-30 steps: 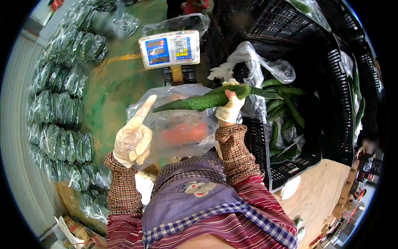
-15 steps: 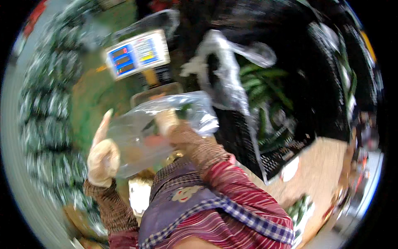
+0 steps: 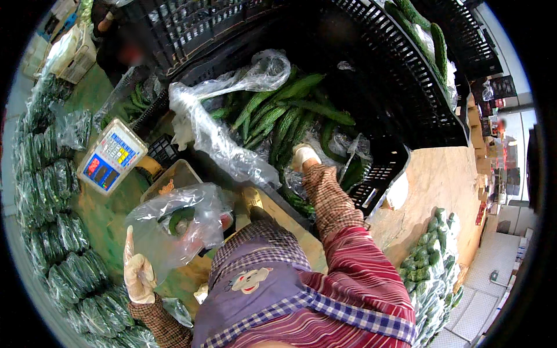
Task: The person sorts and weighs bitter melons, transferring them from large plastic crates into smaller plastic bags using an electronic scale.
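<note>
My left hand (image 3: 139, 274), in a pale glove, pinches the edge of a clear plastic bag (image 3: 200, 194), its index finger stretched upward. Something dark green shows through the puffed-out film, with a reddish patch beside it; whether these lie inside or behind the bag I cannot tell. My right hand (image 3: 305, 155), gloved too, reaches into a black plastic crate (image 3: 377, 168) lined with clear film. It touches the long, bumpy green cucumbers (image 3: 284, 119) heaped there. Its fingers point down among them and are mostly hidden.
A scale's display panel (image 3: 113, 155) stands left of the crate, with a shallow tray (image 3: 171, 180) near it. Bagged green vegetables (image 3: 43, 191) line the left side. More bagged vegetables (image 3: 429, 255) lie at right by a wooden board (image 3: 441, 174). Black crates (image 3: 197, 29) stand behind.
My right hand has left the plastic bag and moved right into the crate, onto the cucumbers. The left hand keeps hold of the bag. The view has swung toward the crate.
</note>
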Action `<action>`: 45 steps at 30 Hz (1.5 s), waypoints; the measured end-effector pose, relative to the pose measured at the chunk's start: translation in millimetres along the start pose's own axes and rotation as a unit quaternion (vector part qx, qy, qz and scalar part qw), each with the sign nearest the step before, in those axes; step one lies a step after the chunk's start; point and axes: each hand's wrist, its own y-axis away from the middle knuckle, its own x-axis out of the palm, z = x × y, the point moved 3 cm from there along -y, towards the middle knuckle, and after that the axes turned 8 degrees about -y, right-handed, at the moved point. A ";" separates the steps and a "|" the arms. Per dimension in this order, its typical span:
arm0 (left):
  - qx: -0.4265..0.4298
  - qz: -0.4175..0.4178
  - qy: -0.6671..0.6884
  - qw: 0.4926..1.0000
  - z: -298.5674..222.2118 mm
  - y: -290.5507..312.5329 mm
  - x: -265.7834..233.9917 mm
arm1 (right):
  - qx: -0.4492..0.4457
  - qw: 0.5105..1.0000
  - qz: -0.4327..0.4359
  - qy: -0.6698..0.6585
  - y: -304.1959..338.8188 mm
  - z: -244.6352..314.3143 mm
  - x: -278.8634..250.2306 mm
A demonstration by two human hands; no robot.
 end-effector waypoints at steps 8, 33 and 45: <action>-0.010 -0.017 0.001 1.000 -3.1 -12.2 10.9 | 0.231 0.857 0.130 -0.442 -21.2 -51.6 64.5; 0.018 0.085 -0.005 0.996 -5.6 -30.2 12.6 | -0.333 0.776 0.093 -0.528 188.9 84.1 -96.1; 0.015 0.038 -0.045 0.998 -3.6 -26.1 27.0 | -0.442 0.728 -0.134 -0.507 168.5 123.2 -177.7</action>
